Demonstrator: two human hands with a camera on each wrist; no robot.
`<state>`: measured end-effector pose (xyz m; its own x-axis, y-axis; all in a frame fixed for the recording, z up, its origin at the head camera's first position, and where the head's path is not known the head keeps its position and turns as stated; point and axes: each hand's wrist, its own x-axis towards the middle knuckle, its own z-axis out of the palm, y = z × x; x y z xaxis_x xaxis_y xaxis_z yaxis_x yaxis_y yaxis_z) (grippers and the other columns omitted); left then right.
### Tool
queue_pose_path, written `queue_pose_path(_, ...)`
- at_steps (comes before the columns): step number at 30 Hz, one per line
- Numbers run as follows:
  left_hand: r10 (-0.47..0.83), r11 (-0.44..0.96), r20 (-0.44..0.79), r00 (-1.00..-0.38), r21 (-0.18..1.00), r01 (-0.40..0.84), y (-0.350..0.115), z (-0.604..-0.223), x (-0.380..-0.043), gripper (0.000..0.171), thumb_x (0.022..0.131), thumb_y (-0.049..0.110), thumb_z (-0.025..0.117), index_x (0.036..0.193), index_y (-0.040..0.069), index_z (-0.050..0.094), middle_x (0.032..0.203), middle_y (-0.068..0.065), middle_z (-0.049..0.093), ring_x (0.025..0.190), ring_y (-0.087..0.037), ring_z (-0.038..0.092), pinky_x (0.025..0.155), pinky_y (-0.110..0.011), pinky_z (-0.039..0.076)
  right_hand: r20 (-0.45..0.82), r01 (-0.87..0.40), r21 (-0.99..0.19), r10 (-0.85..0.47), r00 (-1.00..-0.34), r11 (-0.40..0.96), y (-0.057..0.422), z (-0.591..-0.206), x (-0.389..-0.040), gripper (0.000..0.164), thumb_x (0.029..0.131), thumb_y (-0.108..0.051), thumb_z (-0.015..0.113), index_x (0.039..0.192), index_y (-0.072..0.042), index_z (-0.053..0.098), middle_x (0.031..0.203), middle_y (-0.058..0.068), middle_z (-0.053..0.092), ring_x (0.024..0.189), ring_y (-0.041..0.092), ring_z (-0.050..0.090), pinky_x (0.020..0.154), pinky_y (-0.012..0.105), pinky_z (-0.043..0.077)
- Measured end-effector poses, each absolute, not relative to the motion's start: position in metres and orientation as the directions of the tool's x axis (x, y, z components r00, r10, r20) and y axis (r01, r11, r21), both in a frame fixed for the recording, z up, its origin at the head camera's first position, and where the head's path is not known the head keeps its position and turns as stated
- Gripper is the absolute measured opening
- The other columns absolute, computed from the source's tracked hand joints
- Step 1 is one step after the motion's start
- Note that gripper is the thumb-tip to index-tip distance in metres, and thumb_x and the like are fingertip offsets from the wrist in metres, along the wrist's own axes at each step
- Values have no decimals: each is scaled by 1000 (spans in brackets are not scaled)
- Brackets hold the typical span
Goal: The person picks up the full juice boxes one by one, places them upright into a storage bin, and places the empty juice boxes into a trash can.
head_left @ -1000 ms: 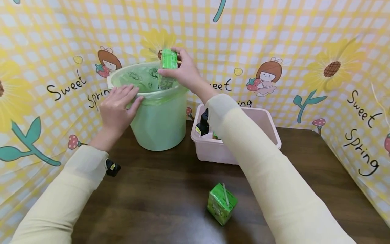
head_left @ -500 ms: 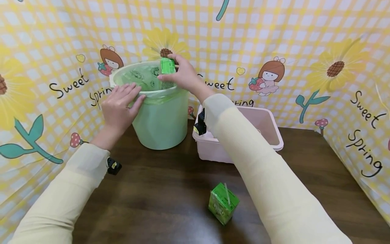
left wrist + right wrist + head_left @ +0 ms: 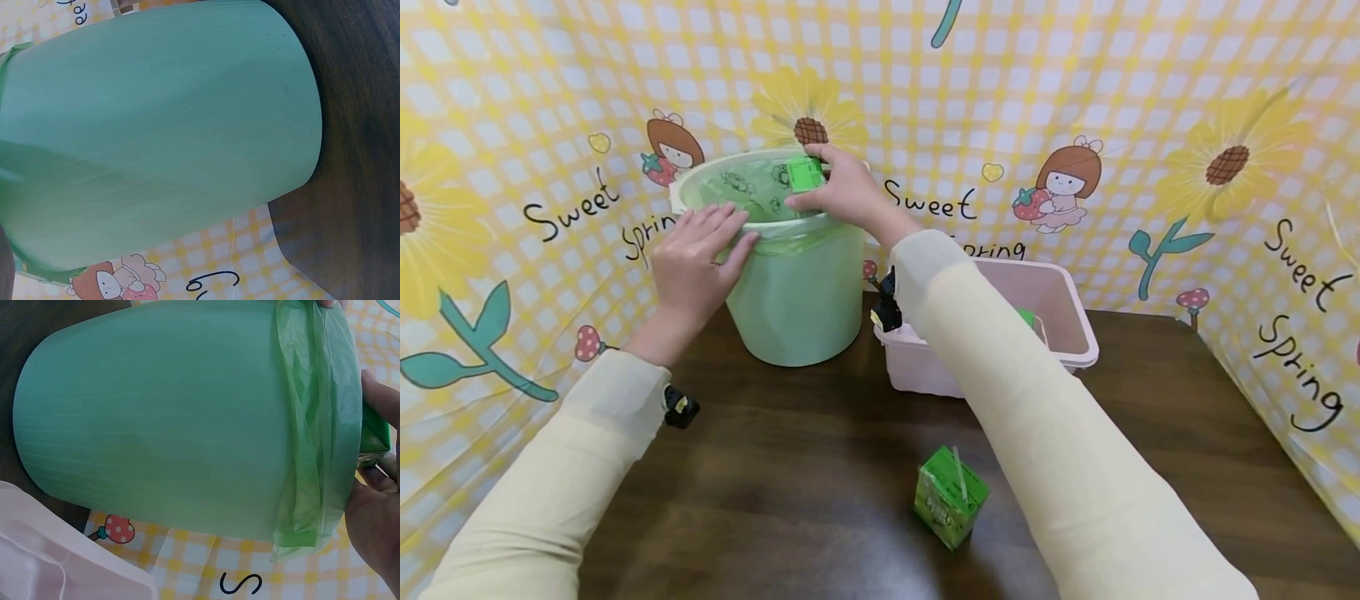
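Observation:
My right hand (image 3: 846, 192) holds a green juice box (image 3: 806, 174) between thumb and fingers, low at the right side of the bin's mouth. The box's lower part is hidden behind the rim. My left hand (image 3: 696, 258) grips the near left rim of the pale green trash bin (image 3: 797, 308), fingers over the edge and thumb outside. A thin green bin liner (image 3: 306, 425) is folded over the rim. In the right wrist view, the juice box (image 3: 374, 434) shows just beyond the rim beside my fingers. The left wrist view is mostly filled by the bin wall (image 3: 162, 131).
A second green juice box (image 3: 951, 498) with a straw stands on the dark wooden table (image 3: 760, 500) in front. Right of the bin is a pink plastic basin (image 3: 925, 367), partly behind my right forearm, with something green (image 3: 1027, 317) inside. Checked cloth (image 3: 925, 100) surrounds the table.
My right hand has lowered the juice box into the bin's mouth, so less of it shows above the rim. My left hand keeps its place on the rim.

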<state>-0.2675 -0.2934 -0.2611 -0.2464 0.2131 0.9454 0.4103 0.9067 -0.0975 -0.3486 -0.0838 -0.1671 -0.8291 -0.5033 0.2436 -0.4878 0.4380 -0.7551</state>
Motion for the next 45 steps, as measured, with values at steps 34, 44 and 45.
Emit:
queue_pose_path(34,211,909,946,-247,-97,406,-292,-262,-270,33,95,33,63,114,8,73,115,-12,68,105,-34,65,98,-51,44,255,-541,-698,-544,-800,469,-76,-161,-342,83,81,-31,80,150,-22,35,151,-5,38,136,9,35,104,22,36)
queue_pose_path(44,198,908,947,-254,-80,411,-293,-262,-268,33,95,33,63,113,8,73,115,-12,68,105,-33,65,100,-49,44,312,-598,-714,-598,-738,365,-55,-165,-329,80,82,-23,80,149,-18,37,151,-6,37,137,4,33,103,16,34)
queue_pose_path(45,197,908,947,-254,-79,411,-293,-262,-268,33,95,33,63,113,8,73,115,-12,68,105,-33,65,100,-49,44,316,-600,-719,-605,-731,350,-53,-166,-328,80,83,-20,80,149,-16,36,152,-5,36,137,4,32,104,17,34)
